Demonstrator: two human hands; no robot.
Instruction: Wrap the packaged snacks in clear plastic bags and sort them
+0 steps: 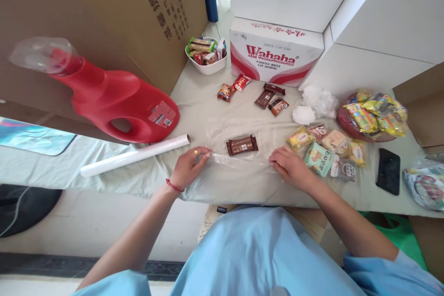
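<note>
A sheet of clear plastic film (222, 159) lies on the cloth-covered table in front of me. Near its middle rests a brown wrapped snack bar (242, 145). My left hand (190, 163) pinches the film's near left corner between thumb and fingers. At the near right corner, my right hand (290, 165) is closed on the same film. The near edge runs stretched between both hands. To the left lies a white roll (135, 155). Beyond the film sit brown snack packets (265, 98) and a red snack packet (242, 83).
A red jug (125, 101) stands at left by a cardboard box (138, 18). At the back are a white snack basket (210, 65) and a Wahaha carton (274, 53). Wrapped snacks (318, 159), crumpled plastic (317, 101), a red bowl (347, 125) and a phone (388, 171) lie at right.
</note>
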